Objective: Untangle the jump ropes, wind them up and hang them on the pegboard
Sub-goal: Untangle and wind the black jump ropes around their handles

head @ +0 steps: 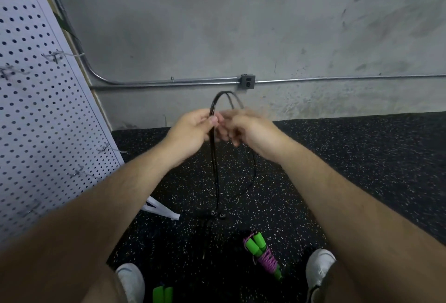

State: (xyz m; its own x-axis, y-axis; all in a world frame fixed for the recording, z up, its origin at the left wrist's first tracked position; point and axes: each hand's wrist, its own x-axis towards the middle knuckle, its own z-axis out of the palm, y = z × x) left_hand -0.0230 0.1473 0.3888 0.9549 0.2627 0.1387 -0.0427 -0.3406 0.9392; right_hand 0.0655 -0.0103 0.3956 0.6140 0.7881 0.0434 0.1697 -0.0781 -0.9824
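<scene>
Black jump rope (214,169) is held up in the air in front of the person, over the speckled floor (362,169). The left hand (193,128) pinches a few strands together between thumb and fingers. A loop sticks up above the hands. The long parts hang down to the two rope ends (217,215) near the floor. The right hand (246,131) is curled close beside the left one. It is so blurry that I cannot tell if it pinches the rope or only touches it.

I think this is the winding step for this rope. Next, the loops need to be made neat and then hung on a hook (58,56) of the pegboard (36,97) on the left.

A purple and green rope (264,254) lies wound up on the floor. More green handles (163,294) are cut off at the bottom edge, so I cannot tell if that rope is wound. The black ends are hard to see on the dark floor.
</scene>
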